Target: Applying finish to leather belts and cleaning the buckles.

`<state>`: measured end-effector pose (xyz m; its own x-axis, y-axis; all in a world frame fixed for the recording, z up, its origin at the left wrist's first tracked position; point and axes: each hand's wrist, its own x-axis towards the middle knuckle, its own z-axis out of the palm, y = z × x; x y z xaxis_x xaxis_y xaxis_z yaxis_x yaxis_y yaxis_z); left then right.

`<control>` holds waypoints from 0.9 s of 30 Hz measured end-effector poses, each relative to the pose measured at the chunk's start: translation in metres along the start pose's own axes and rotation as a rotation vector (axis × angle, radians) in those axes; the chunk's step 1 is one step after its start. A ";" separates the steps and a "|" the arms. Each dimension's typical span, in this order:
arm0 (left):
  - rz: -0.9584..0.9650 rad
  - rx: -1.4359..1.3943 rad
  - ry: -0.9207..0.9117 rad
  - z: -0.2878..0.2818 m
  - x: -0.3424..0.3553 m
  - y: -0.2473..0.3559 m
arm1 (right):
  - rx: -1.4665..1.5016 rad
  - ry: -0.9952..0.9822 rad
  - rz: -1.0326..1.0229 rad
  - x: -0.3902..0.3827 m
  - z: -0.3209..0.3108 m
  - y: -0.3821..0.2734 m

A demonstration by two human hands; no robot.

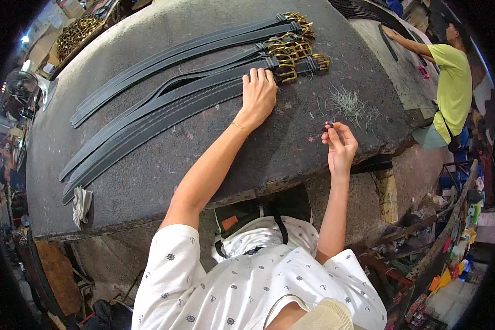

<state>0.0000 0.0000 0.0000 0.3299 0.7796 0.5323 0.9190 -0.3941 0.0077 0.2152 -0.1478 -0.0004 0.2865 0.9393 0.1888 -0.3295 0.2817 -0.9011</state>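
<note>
Several dark grey leather belts (pixel 181 58) with gold-coloured buckles (pixel 290 47) lie in long rows across the dark worktable (pixel 192 154). My left hand (pixel 258 96) has its fingers curled over a belt of the lower bundle, just left of the buckles. My right hand (pixel 340 143), raised near the table's front edge, pinches a small dark object (pixel 329 126) that I cannot make out clearly. A pile of loose cut threads (pixel 346 104) lies on the table behind my right hand.
A crumpled white cloth (pixel 81 206) sits at the table's left corner. A person in a yellow shirt (pixel 448 82) works at another table on the right. A fan (pixel 25 91) and a heap of metal parts (pixel 80 33) are at the back left. Cluttered items (pixel 462 242) line the lower right.
</note>
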 end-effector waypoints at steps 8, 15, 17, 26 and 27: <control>0.159 -0.256 -0.257 -0.039 -0.034 -0.009 | 0.129 -0.003 0.033 -0.004 -0.004 -0.003; 0.085 -0.538 -0.170 -0.104 -0.133 0.034 | 0.318 -0.001 0.057 0.005 -0.007 -0.016; -0.020 -0.632 -0.169 -0.108 -0.135 0.034 | 0.286 -0.009 0.059 0.004 -0.005 -0.019; 0.090 -0.646 -0.033 -0.110 -0.149 0.038 | 0.056 -0.004 0.094 -0.027 0.027 -0.019; 0.020 -0.642 -0.028 -0.112 -0.154 0.039 | -0.041 0.025 0.093 -0.034 0.037 -0.016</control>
<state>-0.0396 -0.1899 0.0129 0.3592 0.7782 0.5152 0.6033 -0.6148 0.5081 0.1779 -0.1774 0.0219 0.2792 0.9556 0.0940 -0.3193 0.1848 -0.9295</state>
